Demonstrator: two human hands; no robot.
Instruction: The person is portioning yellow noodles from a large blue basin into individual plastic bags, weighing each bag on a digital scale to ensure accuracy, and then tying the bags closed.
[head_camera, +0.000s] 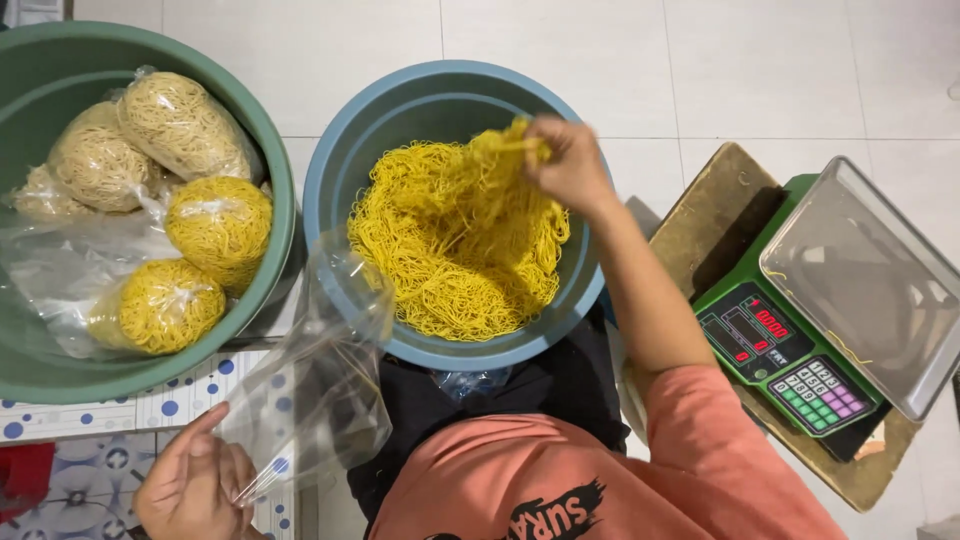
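right hand (570, 165): up over the blue basin (345, 165), fingers pinched shut on a clump of yellow noodles (455, 240), with strands trailing down from the grip into the pile

noodles: loose bright yellow heap filling the bottom of the blue basin, piled a bit higher toward the right hand

left hand (195, 485): low at the bottom left, fingers curled closed around the edge of a clear plastic bag (320, 370), thumb sticking up

plastic bag: see-through, looks empty, stretches from the left hand up to the near left rim of the blue basin and overlaps it a bit

blue basin: round, sits right in front of the person, pretty much over the lap

green basin (250, 110): just left of the blue one, rims nearly touching, holds the bagged noodles (220, 225), a few plump tied-up packs, some bright yellow and some paler, plus loose clear plastic

scale (790, 350): green digital one off to the right, well apart from both hands, shiny metal tray (870, 290) on top, red digits lit, keypad facing the person

board (715, 195): worn brown wooden piece under the scale

floor (780, 70): pale tiles up top, patterned dotted sheet under the green basin on the left

shirt (620, 480): salmon orange, short sleeve on the right arm
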